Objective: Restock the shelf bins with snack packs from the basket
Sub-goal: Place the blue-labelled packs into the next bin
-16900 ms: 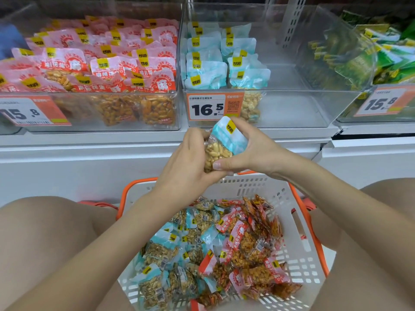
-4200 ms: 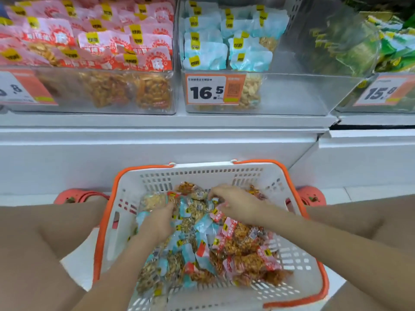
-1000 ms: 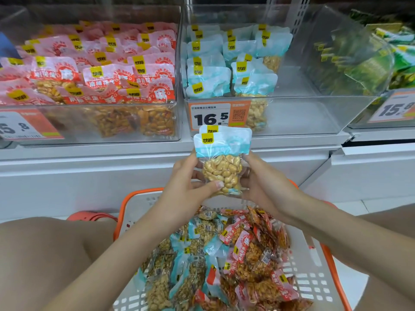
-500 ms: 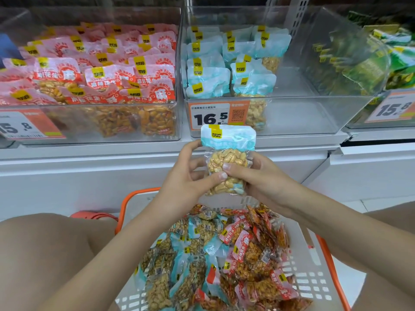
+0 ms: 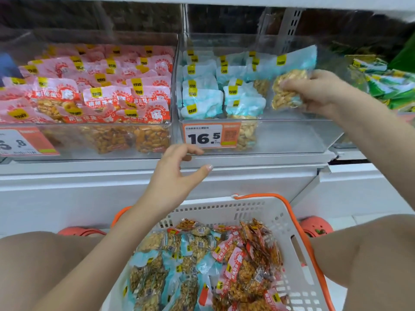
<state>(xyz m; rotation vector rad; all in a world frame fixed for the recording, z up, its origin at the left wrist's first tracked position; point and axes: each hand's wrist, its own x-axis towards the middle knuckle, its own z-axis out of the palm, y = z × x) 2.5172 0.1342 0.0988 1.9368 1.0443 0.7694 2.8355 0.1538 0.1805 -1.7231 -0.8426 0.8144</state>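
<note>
My right hand (image 5: 314, 90) grips a blue-topped peanut pack (image 5: 289, 79) and holds it upright inside the middle clear bin (image 5: 292, 140), to the right of the blue packs (image 5: 202, 102) standing there. My left hand (image 5: 177, 173) hovers empty with loosely curled fingers in front of the shelf edge, just below the 16.5 price tag (image 5: 211, 136). Below, the white basket with orange handles (image 5: 289, 221) holds several blue and red snack packs (image 5: 206, 265).
The left bin (image 5: 89, 140) is full of pink-red packs. A bin of green packs (image 5: 386, 86) stands at the right. The white shelf ledge (image 5: 134, 176) runs across the middle. My knees flank the basket, with orange shoes (image 5: 316, 227) on the floor behind it.
My right hand has carried the blue pack up from in front of the shelf into the middle bin. My left hand let go of it and stays low by the price tag.
</note>
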